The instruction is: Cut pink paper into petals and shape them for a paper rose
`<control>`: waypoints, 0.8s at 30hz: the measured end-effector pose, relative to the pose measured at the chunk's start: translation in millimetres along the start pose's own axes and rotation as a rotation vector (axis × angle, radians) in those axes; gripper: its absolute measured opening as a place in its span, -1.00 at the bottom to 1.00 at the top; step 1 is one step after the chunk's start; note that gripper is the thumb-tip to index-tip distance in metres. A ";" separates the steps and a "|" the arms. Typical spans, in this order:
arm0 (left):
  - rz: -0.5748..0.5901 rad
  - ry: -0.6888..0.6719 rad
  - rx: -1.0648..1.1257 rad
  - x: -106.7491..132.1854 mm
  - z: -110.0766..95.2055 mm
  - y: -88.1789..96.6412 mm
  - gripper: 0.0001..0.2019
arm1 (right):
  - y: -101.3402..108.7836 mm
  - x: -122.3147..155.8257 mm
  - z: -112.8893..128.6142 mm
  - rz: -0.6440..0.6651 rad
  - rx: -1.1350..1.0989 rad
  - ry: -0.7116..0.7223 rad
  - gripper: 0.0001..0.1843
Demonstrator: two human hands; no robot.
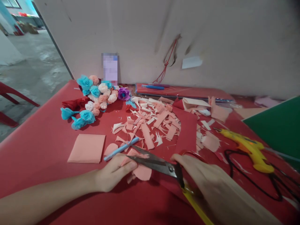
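Right hand point(201, 172) on scissors point(171, 169), left hand point(113, 175) on paper point(143, 172)

Nearest the camera, the right hand is curled about the handles point(195, 204), most of its fingers hidden. The scissors' long axis runs from it leftward and slightly away, toward the left hand. The blades point(152, 161) stand parted, with paper between and below them; their tips come close to the left thumb point(131, 166), and whether they touch it I cannot tell. The left hand is the nearer to the paper, which it pinches between thumb and fingers above the red table point(42, 150), most of the sheet showing just right of the thumb. Peach and thin-looking, the paper has a rounded lower edge and is creased near the blades. Just beyond the left hand lies a blue pen point(120, 149); a peach square point(86, 148) sits farther left, and scraps point(160, 118) heap farther back.
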State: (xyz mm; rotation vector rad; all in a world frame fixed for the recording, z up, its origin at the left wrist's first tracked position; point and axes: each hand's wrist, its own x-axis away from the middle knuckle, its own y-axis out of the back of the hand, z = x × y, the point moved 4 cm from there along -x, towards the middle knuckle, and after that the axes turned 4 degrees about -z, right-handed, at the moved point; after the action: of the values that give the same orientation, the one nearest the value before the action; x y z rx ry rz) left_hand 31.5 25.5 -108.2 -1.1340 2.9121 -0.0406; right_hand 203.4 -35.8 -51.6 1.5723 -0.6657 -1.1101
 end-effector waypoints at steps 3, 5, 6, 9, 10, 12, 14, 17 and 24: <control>0.022 -0.005 -0.037 0.0 -3.0 -2.4 -0.51 | 0.7 -1.8 0.7 0.011 -0.028 -0.004 -0.67; 0.045 0.008 -0.079 0.0 -4.7 -4.0 -0.48 | 1.2 -2.8 1.9 0.011 -0.035 0.010 -0.65; 0.060 0.012 -0.092 0.1 -5.6 -4.8 -0.48 | 1.6 -3.1 2.5 0.004 -0.034 0.018 -0.65; 0.082 0.012 -0.092 0.1 -7.8 -5.2 -0.48 | 2.2 -3.1 3.4 -0.014 -0.023 0.031 -0.64; 0.089 0.011 -0.087 0.1 -8.2 -5.1 -0.48 | 2.1 -3.0 3.5 -0.016 -0.017 0.030 -0.65; 0.095 0.017 -0.081 -0.2 -8.4 -4.7 -0.47 | 1.7 -2.8 3.8 -0.009 -0.010 0.032 -0.65; 0.101 0.010 -0.085 -0.4 -8.6 -4.4 -0.47 | 1.2 -3.0 4.4 -0.002 -0.014 0.029 -0.65; 0.101 0.002 -0.098 -0.5 -8.2 -4.2 -0.48 | 0.5 -3.4 5.7 -0.010 -0.033 0.025 -0.64; 0.075 0.018 -0.060 0.6 -5.2 -3.9 -0.48 | -4.2 -1.8 5.3 -0.017 -0.062 0.001 -0.62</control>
State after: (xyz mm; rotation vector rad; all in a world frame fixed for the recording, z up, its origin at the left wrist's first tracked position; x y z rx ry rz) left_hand 33.6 22.3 -102.9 -1.0370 2.9881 0.0373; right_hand 197.3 -35.2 -55.1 1.5280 -0.6129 -1.1322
